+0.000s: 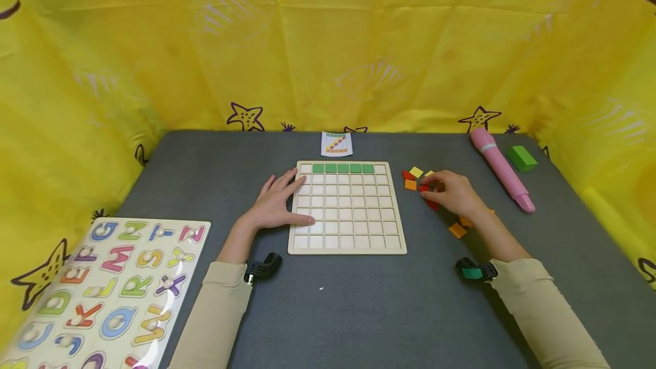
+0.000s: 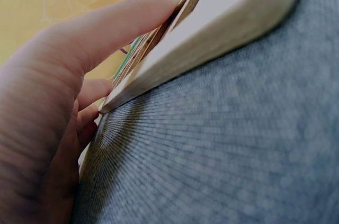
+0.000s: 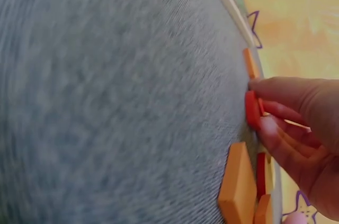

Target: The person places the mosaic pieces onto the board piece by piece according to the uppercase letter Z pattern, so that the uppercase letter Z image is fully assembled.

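1. So, R hand (image 1: pixel 451 192) is at a small group of loose tiles on the R part of the dark grey desk (image 1: pixel 359 312). Its fingers (image 3: pixel 286 90) are set narrow, pinching a flat red tile (image 3: pixel 252 108); can't tell if it's off the desk.
2. Key relation, IMO: red tile sits btwn the fingertips, longer visible side running from 1 tip toward the other; full outline hidden. The pale wooden 7 x 7 grid board (image 1: pixel 357 213) lies nearby to the tile's L, so R hand is the nearer of the 2 to the tile.
3. L hand (image 1: pixel 279 204) is across on the board's L edge, fingers fairly straight & spread wide, thumb tip at the lower-L cells, no tile held AFAICT.
4. Top row of the board has 5 square green tiles (image 1: pixel 343 168) side by side, w/ 1 pale cell at each end.
5. Near the red tile: 1 square orange tile (image 1: pixel 410 185) just L, 1 yellow tile (image 1: pixel 415 172) farther back; more orange tiles (image 1: pixel 458 230) by the R forearm.
6. White paper card (image 1: pixel 336 144) w/ a coloured-square pattern lies just behind the board.
7. Far R: pink plastic-looking stick w/ rounded head (image 1: pixel 500 169), green rectangular block (image 1: pixel 521 159) beside it.
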A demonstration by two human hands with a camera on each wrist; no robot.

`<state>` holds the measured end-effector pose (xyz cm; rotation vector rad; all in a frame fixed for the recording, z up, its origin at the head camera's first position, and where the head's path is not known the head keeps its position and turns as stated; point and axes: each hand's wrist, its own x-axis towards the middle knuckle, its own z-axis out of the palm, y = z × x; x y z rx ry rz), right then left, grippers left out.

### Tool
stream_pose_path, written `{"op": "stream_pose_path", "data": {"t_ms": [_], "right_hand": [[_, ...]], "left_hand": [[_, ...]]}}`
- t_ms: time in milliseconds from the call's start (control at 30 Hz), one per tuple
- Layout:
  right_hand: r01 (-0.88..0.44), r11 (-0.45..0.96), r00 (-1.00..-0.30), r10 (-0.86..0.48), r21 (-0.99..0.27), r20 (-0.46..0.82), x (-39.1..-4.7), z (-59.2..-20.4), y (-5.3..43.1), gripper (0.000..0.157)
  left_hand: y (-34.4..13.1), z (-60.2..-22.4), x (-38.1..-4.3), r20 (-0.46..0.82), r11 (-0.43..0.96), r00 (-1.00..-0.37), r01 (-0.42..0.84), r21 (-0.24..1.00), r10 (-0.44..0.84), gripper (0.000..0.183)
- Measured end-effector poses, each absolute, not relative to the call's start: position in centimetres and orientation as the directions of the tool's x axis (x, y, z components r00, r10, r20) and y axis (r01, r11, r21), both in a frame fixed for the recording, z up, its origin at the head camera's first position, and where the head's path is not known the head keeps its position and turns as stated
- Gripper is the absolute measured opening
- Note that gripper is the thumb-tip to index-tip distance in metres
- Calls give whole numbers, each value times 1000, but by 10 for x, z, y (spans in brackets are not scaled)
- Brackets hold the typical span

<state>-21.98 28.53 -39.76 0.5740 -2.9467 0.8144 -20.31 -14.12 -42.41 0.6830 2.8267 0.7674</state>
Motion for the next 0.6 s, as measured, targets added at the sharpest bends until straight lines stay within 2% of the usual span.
{"op": "stream_pose_path", "data": {"t_ms": [267,600], "right_hand": [[-350,811,-937,-302,-468,177,-221,-403,287,27],[-340,795,-939,-316,-503,135,-217,-403,293,28]], "left_hand": [[-141,-424,-203,-16,769,-890,384,510,456,106],[-140,-424,-203,-22,775,-892,380,505,451,107]]}}
